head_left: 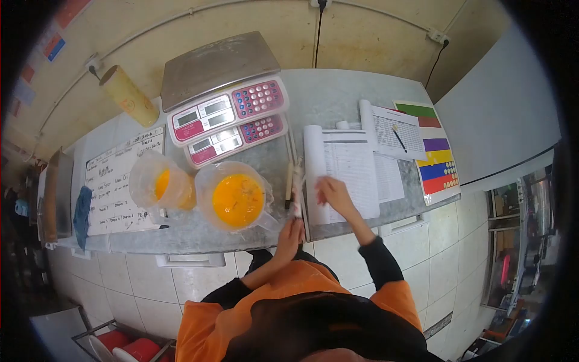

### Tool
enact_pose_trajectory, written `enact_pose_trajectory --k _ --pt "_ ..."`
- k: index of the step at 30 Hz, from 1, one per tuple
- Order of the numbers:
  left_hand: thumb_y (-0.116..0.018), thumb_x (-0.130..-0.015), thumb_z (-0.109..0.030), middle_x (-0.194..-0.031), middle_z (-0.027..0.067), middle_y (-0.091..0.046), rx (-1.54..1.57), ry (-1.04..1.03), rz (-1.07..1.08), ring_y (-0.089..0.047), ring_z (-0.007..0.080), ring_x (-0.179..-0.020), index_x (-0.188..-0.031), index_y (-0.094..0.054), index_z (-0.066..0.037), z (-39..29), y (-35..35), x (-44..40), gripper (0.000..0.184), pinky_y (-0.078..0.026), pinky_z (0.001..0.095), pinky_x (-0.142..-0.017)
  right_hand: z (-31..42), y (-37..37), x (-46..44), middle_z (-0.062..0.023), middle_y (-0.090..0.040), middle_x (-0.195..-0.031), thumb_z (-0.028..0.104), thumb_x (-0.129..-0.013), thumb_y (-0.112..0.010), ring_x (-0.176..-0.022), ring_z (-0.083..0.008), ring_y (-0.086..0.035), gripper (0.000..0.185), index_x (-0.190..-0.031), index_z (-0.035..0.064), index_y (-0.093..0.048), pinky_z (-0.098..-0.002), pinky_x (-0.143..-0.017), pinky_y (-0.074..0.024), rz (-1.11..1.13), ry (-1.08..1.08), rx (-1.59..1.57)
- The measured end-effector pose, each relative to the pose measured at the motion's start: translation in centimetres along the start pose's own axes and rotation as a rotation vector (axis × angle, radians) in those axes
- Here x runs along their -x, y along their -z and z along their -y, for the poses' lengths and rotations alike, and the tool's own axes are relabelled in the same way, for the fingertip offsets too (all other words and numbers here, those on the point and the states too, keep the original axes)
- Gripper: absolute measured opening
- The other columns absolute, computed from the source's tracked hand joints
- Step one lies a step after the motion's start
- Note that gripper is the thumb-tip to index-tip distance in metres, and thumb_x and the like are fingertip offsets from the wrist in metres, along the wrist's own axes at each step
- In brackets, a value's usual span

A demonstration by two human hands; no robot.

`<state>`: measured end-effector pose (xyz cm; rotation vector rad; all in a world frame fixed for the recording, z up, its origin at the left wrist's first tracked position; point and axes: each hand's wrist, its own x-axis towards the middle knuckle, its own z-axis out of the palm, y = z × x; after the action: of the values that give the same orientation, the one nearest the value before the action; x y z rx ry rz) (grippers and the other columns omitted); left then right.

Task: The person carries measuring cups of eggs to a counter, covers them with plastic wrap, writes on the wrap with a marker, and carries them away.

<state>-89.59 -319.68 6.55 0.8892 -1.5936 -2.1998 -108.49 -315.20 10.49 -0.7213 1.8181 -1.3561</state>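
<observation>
At the table's front edge is my left hand (pixel 291 236), fingers closed at the lower end of a narrow whitish, partly see-through strip (pixel 297 202); what exactly they grip is hidden. My right hand (pixel 335 194) hovers over or rests on the curled left side of a pad of printed sheets (pixel 350 160). Its fingers are partly bent and apart, holding nothing that shows. Left of my hands stands a clear plastic jug (pixel 260 184) with yellow-orange liquid (pixel 237 201) inside. A second clear jug (pixel 148 175), also with yellow liquid, stands beside it.
A digital scale (pixel 226 111) with a metal platform stands behind the jugs. A handwritten whiteboard (pixel 111 208) lies left, with a blue cloth (pixel 82 217) at the edge. A yellowish roll (pixel 129 96) stands near the wall. Right are a pen (pixel 400 140) on papers and a colored chart (pixel 435 151).
</observation>
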Motion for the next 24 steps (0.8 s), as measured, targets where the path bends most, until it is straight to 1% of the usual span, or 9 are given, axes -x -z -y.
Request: enact_pose_trajectory --k 4,7,11,13,17,19,20,22,24 --pt "-0.040 -0.093 -0.028 -0.064 0.0005 -0.040 -0.139 -0.130 -0.400 -0.041 0.0116 -0.058 -0.083 -0.047 -0.004 2.2 -1.4 -5.0 0.027 -0.035 0.0274 -0.055 -3.4 -3.2 -8.0 -0.0157 -0.060 -0.062 0.022 -0.080 -0.055 -0.054 -0.0252 -0.061 0.027 -0.070 -0.0019 -0.061 -0.0334 -0.049 -0.0477 0.010 0.336 0.691" --pt "-0.042 -0.092 -0.031 -0.065 0.0022 -0.044 -0.205 -0.117 -0.558 -0.043 0.0125 -0.058 -0.082 -0.047 -0.003 4.5 -0.8 -7.3 0.030 -0.035 0.0280 -0.055 -3.9 -5.9 -11.3 -0.0195 -0.061 -0.067 0.028 -0.075 -0.058 -0.065 -0.0331 -0.062 0.030 -0.068 -0.0008 -0.062 -0.0407 -0.059 -0.0483 0.025 0.311 1.125" --pt "-0.044 -0.092 -0.032 -0.066 0.0043 -0.046 -0.194 -0.246 -0.643 -0.044 0.0128 -0.057 -0.086 -0.046 -0.003 4.6 -0.5 -7.2 0.030 -0.037 0.0281 -0.053 -5.2 -6.4 -12.8 -0.0198 -0.061 -0.069 0.034 -0.076 -0.056 -0.070 -0.0345 -0.061 0.036 -0.068 -0.0010 -0.062 -0.0439 -0.064 -0.0472 0.047 0.379 1.054" --pt "-0.044 -0.091 -0.031 -0.073 0.0057 -0.049 0.105 0.189 -0.409 -0.047 0.0125 -0.059 -0.104 -0.044 -0.003 2.8 -0.9 -5.7 0.031 -0.039 0.0276 -0.051 -4.4 -5.7 -12.5 -0.0201 -0.061 -0.071 0.033 -0.075 -0.056 -0.068 -0.0368 -0.061 0.035 -0.066 -0.0008 -0.061 -0.0444 -0.064 -0.0470 0.074 0.383 0.995" --pt "-0.045 -0.091 -0.031 -0.080 0.0050 -0.049 0.315 0.337 -0.279 -0.050 0.0115 -0.064 -0.114 -0.037 -0.005 -0.1 -3.0 -0.6 0.036 -0.041 0.0272 -0.049 0.7 -2.7 -9.6 -0.0178 -0.060 -0.065 0.031 -0.077 -0.057 -0.057 -0.0329 -0.059 0.036 -0.067 -0.0027 -0.058 -0.0414 -0.055 -0.0466 0.029 0.447 0.867" --pt "-0.043 -0.092 -0.030 -0.084 0.0039 -0.048 0.395 0.416 -0.191 -0.048 0.0114 -0.065 -0.113 -0.034 -0.005 -3.3 -4.4 1.9 0.034 -0.041 0.0253 -0.053 6.0 -1.5 -5.6 -0.0201 -0.058 -0.065 0.029 -0.077 -0.059 -0.059 -0.0333 -0.058 0.034 -0.074 -0.0043 -0.060 -0.0391 -0.054 -0.0443 0.059 0.233 0.531" --pt "-0.043 -0.092 -0.030 -0.084 0.0039 -0.048 0.401 0.412 -0.196 -0.048 0.0114 -0.065 -0.113 -0.034 -0.005 -4.5 -4.9 2.4 0.034 -0.041 0.0253 -0.053 7.5 -1.3 -4.2 -0.0201 -0.058 -0.065 0.029 -0.077 -0.059 -0.059 -0.0333 -0.058 0.034 -0.074 -0.0043 -0.060 -0.0391 -0.054 -0.0443 0.066 0.237 0.533" --pt "-0.044 -0.092 -0.029 -0.076 0.0029 -0.048 0.402 0.060 -0.129 -0.045 0.0082 -0.056 -0.109 -0.038 -0.005 -6.3 -5.2 2.4 0.030 -0.037 0.0230 -0.050 9.8 -1.4 -1.8 -0.0171 -0.056 -0.061 0.025 -0.080 -0.059 -0.051 -0.0256 -0.054 0.029 -0.077 -0.0037 -0.059 -0.0340 -0.050 -0.0419 0.062 0.208 0.451" --pt "-0.042 -0.093 -0.028 -0.074 0.0020 -0.047 0.383 -0.018 -0.059 -0.043 0.0089 -0.056 -0.106 -0.041 -0.005 -6.6 -4.1 2.1 0.026 -0.036 0.0243 -0.050 12.2 -2.0 0.3 -0.0137 -0.055 -0.059 0.024 -0.081 -0.058 -0.050 -0.0204 -0.051 0.027 -0.077 -0.0034 -0.058 -0.0311 -0.049 -0.0405 0.064 0.261 0.370"
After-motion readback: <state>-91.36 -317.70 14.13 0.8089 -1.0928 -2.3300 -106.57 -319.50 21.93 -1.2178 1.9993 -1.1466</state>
